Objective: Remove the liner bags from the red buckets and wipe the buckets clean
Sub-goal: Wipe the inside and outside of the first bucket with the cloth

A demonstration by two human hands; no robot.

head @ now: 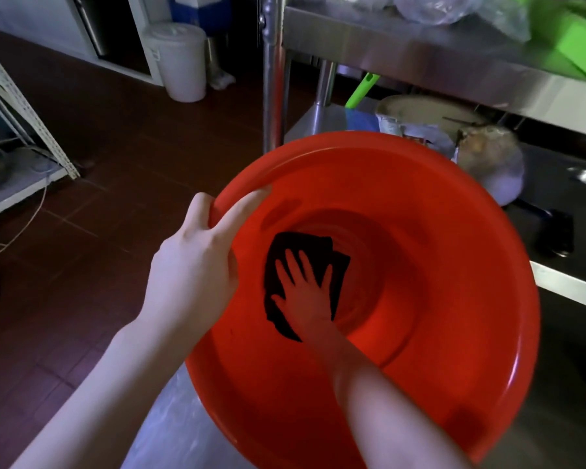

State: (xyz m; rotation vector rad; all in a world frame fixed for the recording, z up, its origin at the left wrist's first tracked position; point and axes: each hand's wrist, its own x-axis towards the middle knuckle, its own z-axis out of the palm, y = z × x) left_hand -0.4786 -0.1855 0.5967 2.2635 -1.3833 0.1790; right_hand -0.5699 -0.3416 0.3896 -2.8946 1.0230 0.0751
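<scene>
Nearest the lens, my right forearm reaches down into the red bucket (471, 238), which is tilted with its mouth toward me.

Right hand (307, 292): fingers straight and spread, palm flat on a dark cloth (305, 242), pressing it against the bucket's bottom close to where the floor curves up into the wall.

Left hand (197, 265): clamped on the near-left rim, fingers curled over the lip to steady the tilt.

No liner bag shows inside the bucket. Clear plastic film (170, 418) lies beneath it, and I cannot tell whether that is the removed liner. Only this one bucket is in view. A steel table (403, 59) stands behind it.

Step in hand, as I judge it: wiping the interior, with the liner stage for this bucket apparently done.

Method:
- The palm should press evenly so the whole cloth bears on the plastic, not just the fingertips.
- Strokes should run in overlapping circles across the bottom, then spiral up the wall to the rim.
- The crease at the base likely traps residue and deserves a firm pass with the cloth's folded edge.
- The left grip should counter each push, or the smooth, light bucket may slide or roll.
- Turning the rim through that hand would bring the unwiped wall within reach.
</scene>
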